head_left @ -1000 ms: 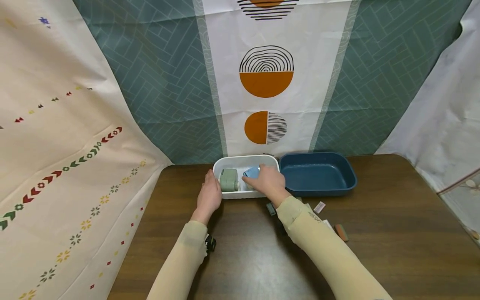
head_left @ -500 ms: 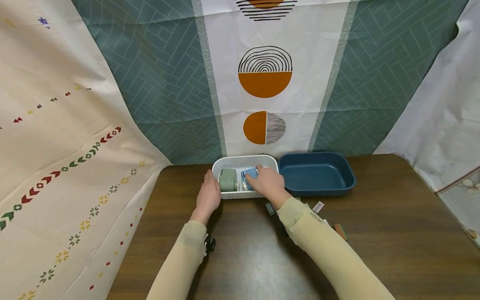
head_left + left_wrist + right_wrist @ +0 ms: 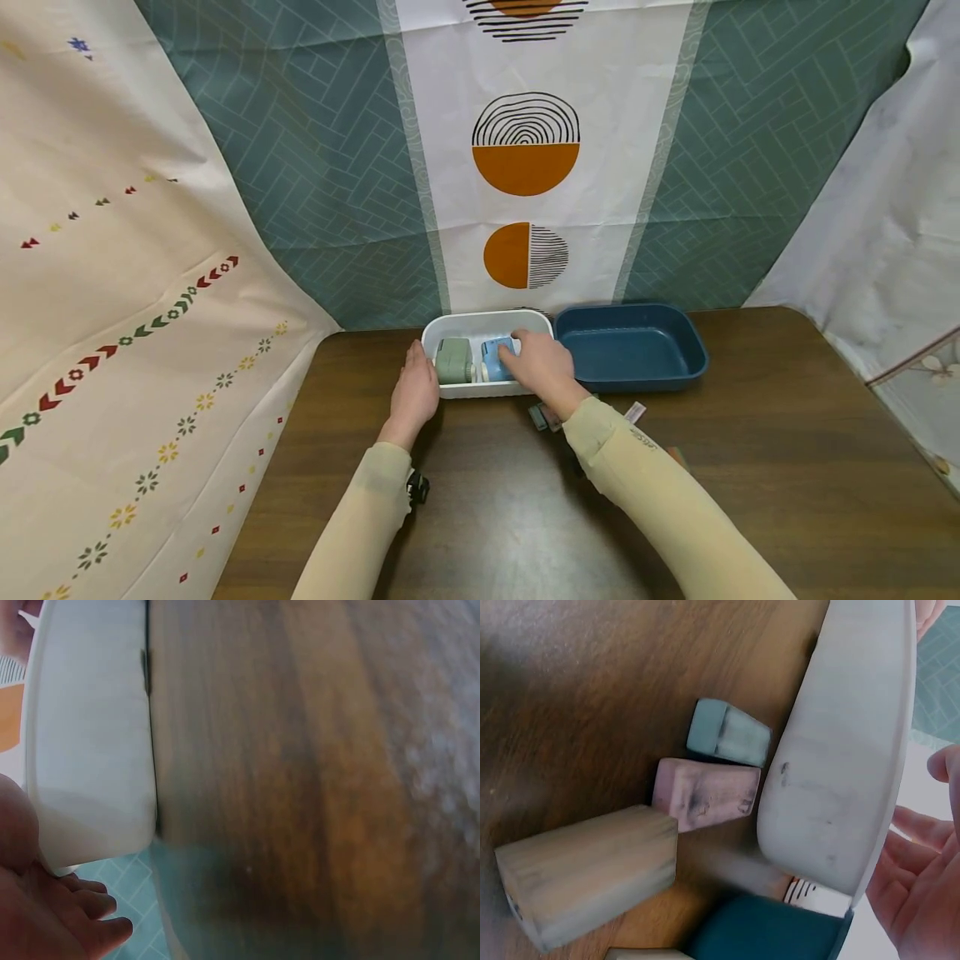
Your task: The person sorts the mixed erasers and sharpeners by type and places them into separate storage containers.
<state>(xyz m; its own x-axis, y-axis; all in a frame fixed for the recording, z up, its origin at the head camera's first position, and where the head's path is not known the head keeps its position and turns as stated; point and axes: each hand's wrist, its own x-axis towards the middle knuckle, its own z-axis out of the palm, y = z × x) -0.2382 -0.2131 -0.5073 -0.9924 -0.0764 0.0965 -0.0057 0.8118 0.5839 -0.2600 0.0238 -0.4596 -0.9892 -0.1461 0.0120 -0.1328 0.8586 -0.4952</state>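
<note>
A white bin (image 3: 483, 389) stands at the back of the table. My left hand (image 3: 416, 392) rests against its left end, fingers lying along the outside and thumb close to the rim in the left wrist view. Inside sit a boxy green object (image 3: 453, 362) with a pale knob and, to its right, a smaller light-blue one (image 3: 497, 360) with a whitish end. My right hand (image 3: 542, 367) is over the bin's right part, thumb beside the blue object. In the right wrist view the thumb and fingers (image 3: 922, 829) are spread apart above the rim with nothing visible between them.
A dark blue tray (image 3: 630, 386) stands just right of the bin. In front lie several eraser-like blocks: a teal one (image 3: 727, 733), a pink one (image 3: 709, 793) and a larger tan one (image 3: 589, 874). Some are hidden under the right sleeve (image 3: 652, 483). Patterned cloths hang behind.
The blue object shows more fully now, lying flatter beside the green one, as the right hand has drawn slightly right off it. My left hand stays at the bin's end.
</note>
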